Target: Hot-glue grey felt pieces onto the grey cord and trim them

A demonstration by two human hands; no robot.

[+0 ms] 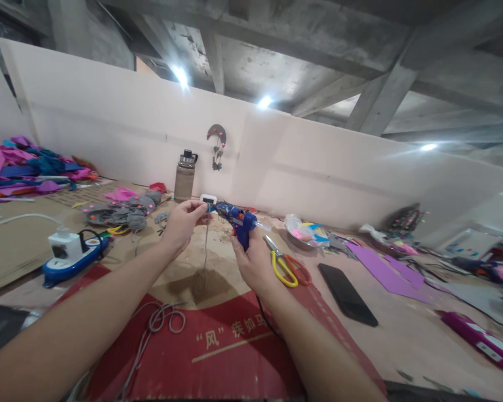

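Both of this person's bare arms reach forward. The left hand is raised, thumb and fingers drawn together in a pinch, its forearm slanting back to the left. To that hand's right and slightly nearer the body, the right hand is wrapped in a grip, its forearm trailing back rightward.

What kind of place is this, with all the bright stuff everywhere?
Probably a craft workshop: the right hand holds a blue glue gun, scissors lie nearby, and colourful scraps are heaped at the left.
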